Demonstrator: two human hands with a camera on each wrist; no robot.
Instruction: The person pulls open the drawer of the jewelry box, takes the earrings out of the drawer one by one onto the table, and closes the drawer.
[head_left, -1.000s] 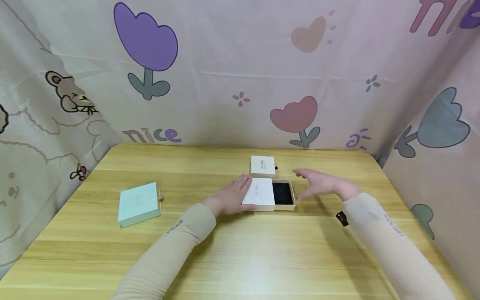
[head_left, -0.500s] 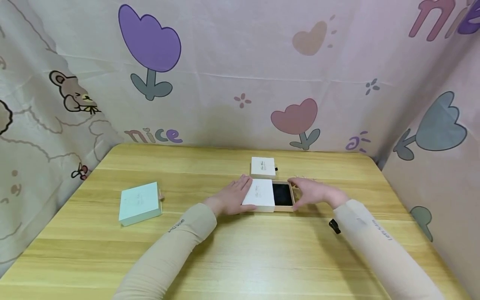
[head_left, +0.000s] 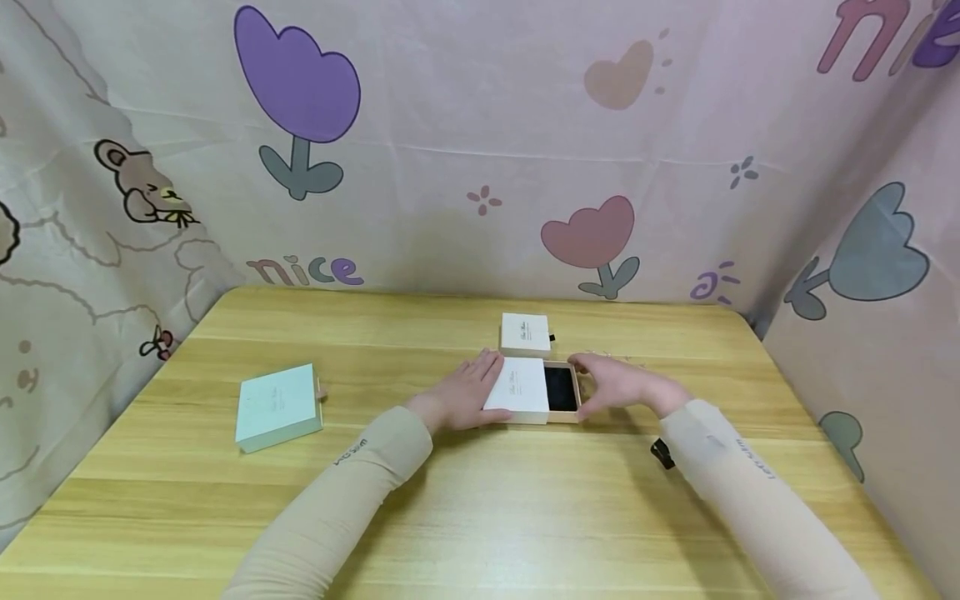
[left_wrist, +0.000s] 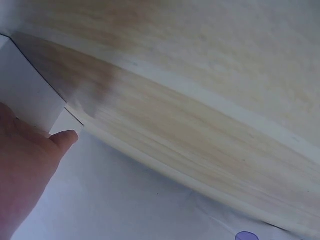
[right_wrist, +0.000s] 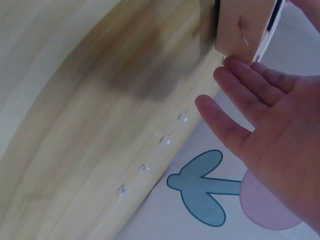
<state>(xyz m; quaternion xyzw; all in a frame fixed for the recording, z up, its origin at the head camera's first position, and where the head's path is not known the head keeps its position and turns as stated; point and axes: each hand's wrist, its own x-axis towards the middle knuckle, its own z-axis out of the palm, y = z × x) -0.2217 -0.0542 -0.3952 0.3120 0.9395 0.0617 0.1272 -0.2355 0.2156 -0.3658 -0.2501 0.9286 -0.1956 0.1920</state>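
Note:
A white sliding box lies on the table, its pinkish-tan drawer part way out to the right and lined with a black pad. My left hand holds the sleeve at its left end, thumb along the front, fingers at the back. Around the drawer's outer end, my right hand spans from front corner to back corner. The right wrist view shows its fingertips at the corner of the drawer, beside a small ribbon pull.
A smaller white box with a black tab stands just behind. At the left is a mint green box with a pink tab. Several tiny shiny ornaments lie in a row beyond my right hand. Printed cloth hangs behind the table.
My right hand has come left onto the drawer's end, and the drawer has slid a little further into the sleeve. My left hand has stayed at the sleeve.

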